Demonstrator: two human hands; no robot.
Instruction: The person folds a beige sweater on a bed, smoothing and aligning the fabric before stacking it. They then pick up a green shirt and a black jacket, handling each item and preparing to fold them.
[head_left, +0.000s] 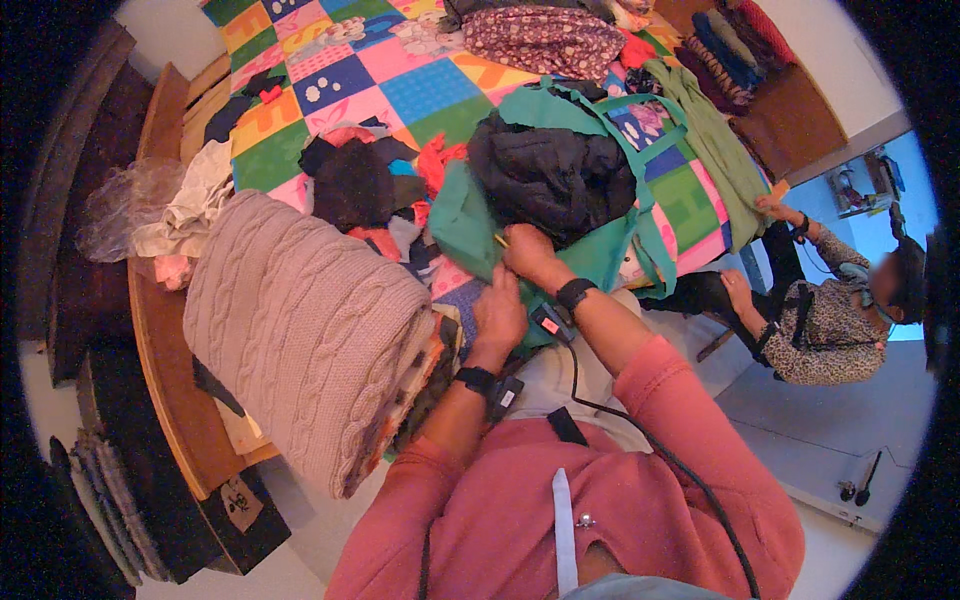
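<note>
Before me on the bed lies a green fabric tote bag (465, 221) with bunched black cloth (555, 176) in its mouth. My left hand (499, 315) is at the bag's near edge, its fingers closed on the green fabric. Just beside it, my right hand (529, 255) has its fingers bent at the same edge, with a small yellow item (501, 241) at the fingertips. What the right fingers grip is partly hidden. The bag's straps (664, 255) spread to the right. A dark scrap pile (352, 180) of small garments lies left of the bag.
A folded cable-knit blanket (300, 322) stands stacked at the left, near a wooden bed rail (161, 360) and clear plastic (124, 206). Floral cloth (540, 41) lies at the far side. At the right, another person (825, 322) sits touching a green garment (712, 157). A black cable (637, 424) crosses my lap.
</note>
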